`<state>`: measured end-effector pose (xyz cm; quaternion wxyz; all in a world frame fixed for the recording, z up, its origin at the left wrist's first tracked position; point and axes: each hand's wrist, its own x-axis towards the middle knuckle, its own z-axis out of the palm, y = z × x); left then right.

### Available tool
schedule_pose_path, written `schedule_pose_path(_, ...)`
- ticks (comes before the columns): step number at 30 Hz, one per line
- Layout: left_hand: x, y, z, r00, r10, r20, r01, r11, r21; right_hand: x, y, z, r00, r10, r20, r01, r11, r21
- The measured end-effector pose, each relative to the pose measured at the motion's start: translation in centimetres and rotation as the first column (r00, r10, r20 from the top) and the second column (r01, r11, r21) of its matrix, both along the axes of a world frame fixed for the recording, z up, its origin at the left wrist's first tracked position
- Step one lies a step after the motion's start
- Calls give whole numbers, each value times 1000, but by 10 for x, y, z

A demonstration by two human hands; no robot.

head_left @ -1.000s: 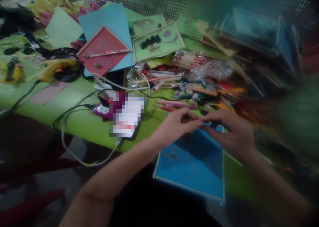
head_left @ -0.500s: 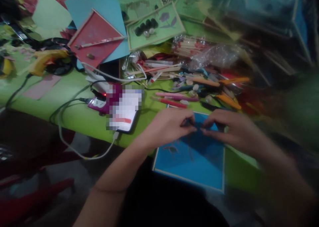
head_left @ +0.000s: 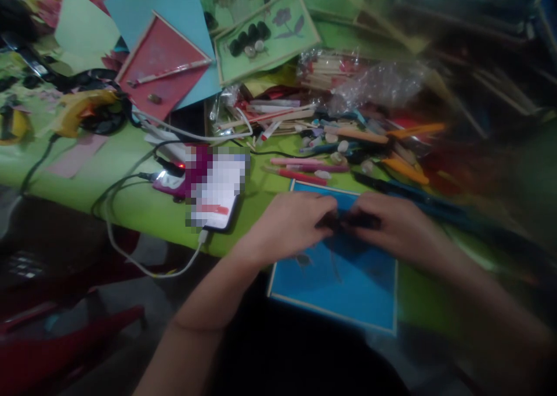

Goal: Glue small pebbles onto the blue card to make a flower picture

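A blue board (head_left: 339,294) with a pale thin frame lies at the table's near edge, with faint drawn shapes on its left part. Over its upper half my left hand (head_left: 300,219) is closed, thumb and fingers pinched together. My right hand (head_left: 391,219) faces it from the right, its fingers also drawn into a pinch. The fingertips of both hands nearly meet. Something small and dark may be between them, but shadow and blur hide it.
Left of the board a phone (head_left: 220,196) is plugged into a white cable. Beyond it lie pens (head_left: 300,175), sticks, orange-handled tools (head_left: 404,170) and plastic bags (head_left: 369,88). A yellow glue gun (head_left: 73,112) and a red framed panel (head_left: 163,74) are farther left.
Both hands have stayed over the board; their fingertips have come closer together, with the right hand shifted slightly left. The view has shifted a little.
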<state>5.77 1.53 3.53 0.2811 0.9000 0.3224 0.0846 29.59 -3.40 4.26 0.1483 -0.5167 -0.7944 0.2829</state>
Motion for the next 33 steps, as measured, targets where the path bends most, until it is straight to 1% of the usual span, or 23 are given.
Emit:
schedule_pose_path(3, 0, -1, 0, 1000, -3, -22, 4, 1000, 19, -1, -1, -3, 1000, -4, 2, 4, 1000, -2)
schedule_pose_path(7, -2, -1, 0, 1000, -17, -13, 17, 1000, 26, -3, -2, -6, 1000, -10, -1, 10, 1000, 19)
schedule_pose_path(13, -4, 0, 2, 1000, 0, -22, 0, 1000, 3, -6, -1, -3, 1000, -12, -3, 12, 1000, -11)
schedule_pose_path(17, -4, 1, 3, 1000, -1, -19, 1, 1000, -8, -4, -1, -4, 1000, -15, 5, 15, 1000, -5)
schedule_pose_path(21, -5, 2, 4, 1000, 7, 22, -5, 995, -95, 0, -2, -5, 1000, -1, 27, 1, 1000, 0)
schedule_pose_path(23, -6, 3, 5, 997, 12, 82, 1, 987, -162, 0, -2, -5, 999, 2, 32, -2, 1000, 5)
schedule_pose_path(25, -6, 3, 8, 984, 43, 173, -1, 972, -234, 0, -1, -4, 999, 5, 41, -5, 1000, 1)
schedule_pose_path(27, -6, 3, 10, 949, 121, 291, -20, 945, -327, 0, -1, -2, 999, -4, 43, 4, 1000, 8)
schedule_pose_path(29, -4, 2, 12, 885, 227, 407, -13, 885, -464, 0, -2, 1, 999, -42, 29, 40, 998, 51)
schedule_pose_path(31, -1, 2, 11, 816, 315, 485, 63, 785, -616, 0, -5, 5, 995, -93, -17, 95, 987, 131)
schedule_pose_path(33, 2, 2, 7, 762, 398, 510, 143, 666, -732, 0, -8, 8, 987, -137, -86, 153, 964, 219)
